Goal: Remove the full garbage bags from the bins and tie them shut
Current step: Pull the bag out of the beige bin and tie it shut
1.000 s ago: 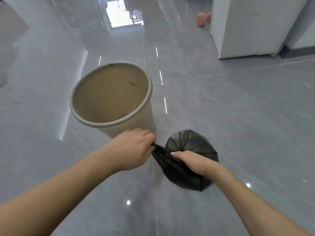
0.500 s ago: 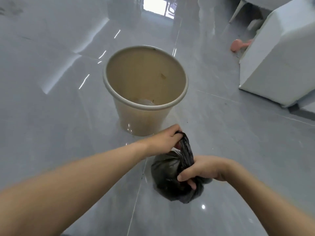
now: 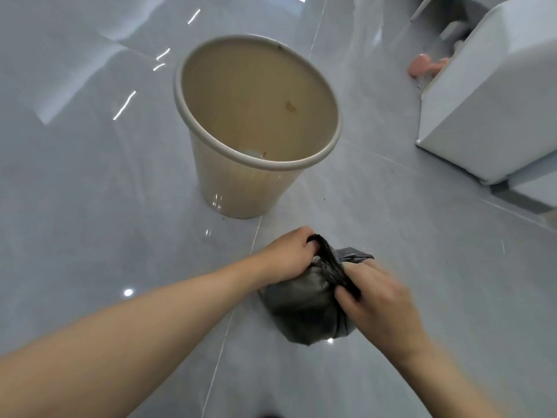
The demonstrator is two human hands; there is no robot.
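A small, full black garbage bag (image 3: 304, 309) rests on the grey tiled floor in front of me. My left hand (image 3: 287, 256) grips one twisted end of the bag's top, pulled up and away from me. My right hand (image 3: 376, 300) pinches the other twisted strand against the bag's upper right side. A loose flap of the bag sticks out behind my right hand. The beige plastic bin (image 3: 241, 188) stands upright just beyond the bag, with no liner and only a few scraps stuck inside.
A white cabinet or appliance (image 3: 488, 110) stands at the right. A pink object (image 3: 422, 66) lies on the floor by its far corner. Glossy grey floor (image 3: 90, 206) spreads to the left and around the bin.
The view has tilted down and closer to the bag. My left hand pulled its strand up over the bag's top, and my right hand shifted from cupping the bag to pinching the other strand.
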